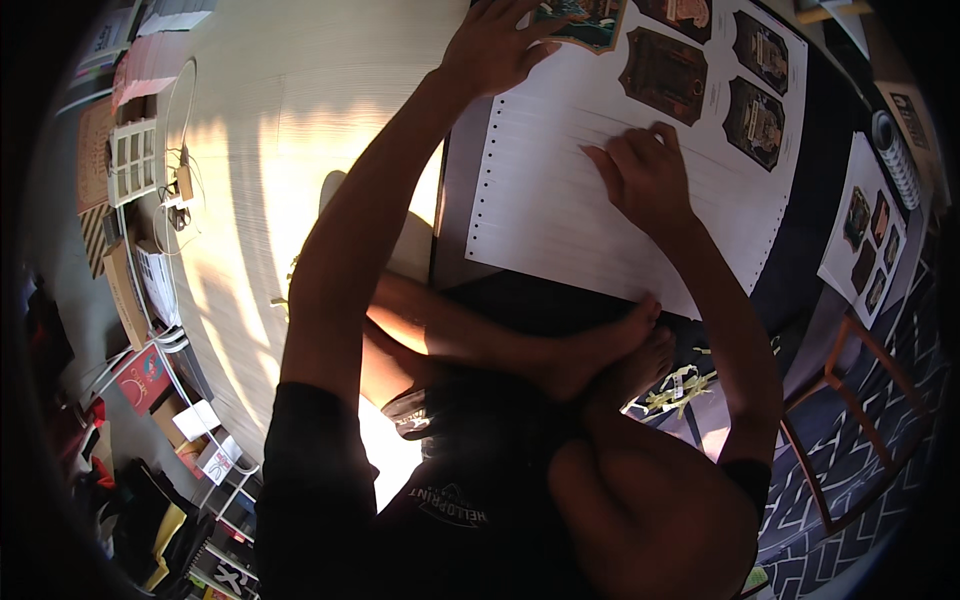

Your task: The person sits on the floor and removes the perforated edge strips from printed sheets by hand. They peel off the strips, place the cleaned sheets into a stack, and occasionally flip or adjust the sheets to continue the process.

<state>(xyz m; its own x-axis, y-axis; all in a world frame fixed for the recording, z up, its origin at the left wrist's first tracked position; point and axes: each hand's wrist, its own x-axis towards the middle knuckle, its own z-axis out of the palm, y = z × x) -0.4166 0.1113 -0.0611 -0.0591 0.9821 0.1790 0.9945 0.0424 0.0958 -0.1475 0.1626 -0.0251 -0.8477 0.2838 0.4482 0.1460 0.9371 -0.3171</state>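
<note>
In the head view, the person sits cross-legged on the floor, bare feet (610,355) tucked just under the near edge of a large white perforated sheet (560,200). This sheet lies flat on a dark mat (800,250) and fills the picture from 12 to 2 o'clock; a row of small punched holes runs along its left edge and faint straight lines cross it, so it looks like thin, smooth card.

The left hand (495,45) is stretched far forward, at 12 o'clock. Its fingers are spread and pressed on the sheet's far part, touching a dark printed label (590,22) with a shaped outline, probably to hold the sheet still. The right hand (645,175) rests palm down near the middle of the sheet, fingers bent and close together on the paper, holding nothing that I can see. More such dark labels (665,75) lie just beyond it.

At 3 o'clock lies a smaller sheet of labels (865,235). At 9 o'clock, a pale wooden floor (290,110) catches sunlight, with books and boxes (135,160) along its edge.
</note>
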